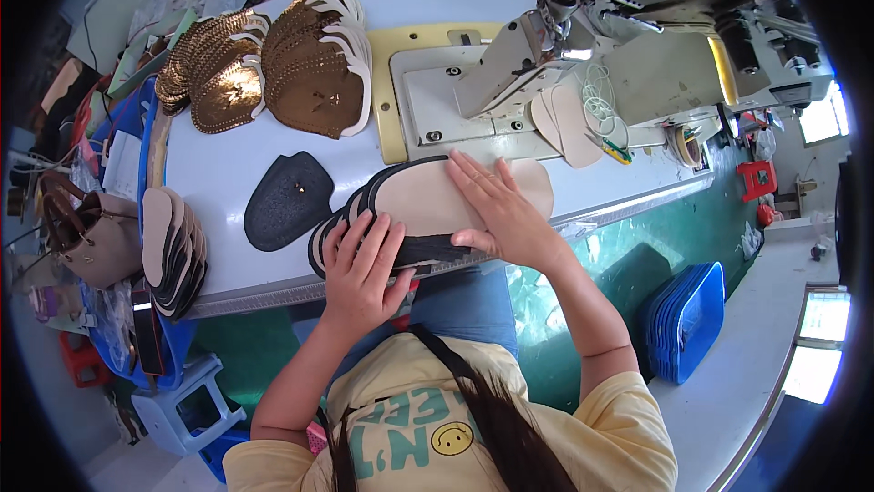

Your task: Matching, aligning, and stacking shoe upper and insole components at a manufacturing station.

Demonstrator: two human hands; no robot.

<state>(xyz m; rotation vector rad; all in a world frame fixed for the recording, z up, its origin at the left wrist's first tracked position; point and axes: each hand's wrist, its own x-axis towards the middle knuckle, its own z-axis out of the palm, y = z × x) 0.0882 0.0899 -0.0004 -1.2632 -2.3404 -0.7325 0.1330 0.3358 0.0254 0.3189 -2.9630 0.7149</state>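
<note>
A stack of beige insoles with black layers (414, 198) lies fanned along the table's near edge. My left hand (360, 278) grips its left end, fingers bent over the black edges. Across its top spreads my right hand (501, 210), fingertips by the far edge and thumb against the near side; it holds the stack too. Just left of the stack lies a black shoe-upper piece (289, 201), flat on the table. Beyond it sit two fanned piles of shiny bronze upper pieces with white edges, a left pile (223, 82) and a right pile (319, 78). The insoles' undersides are hidden.
A sewing machine (510, 69) stands behind the stack. Two loose beige insoles (566, 126), white thread (598, 96) and yellow-green thread snips (610, 148) lie beside it. Another insole stack (171, 251) sits at the table's left edge, near a handbag (91, 233). Blue baskets (687, 324) stand lower right.
</note>
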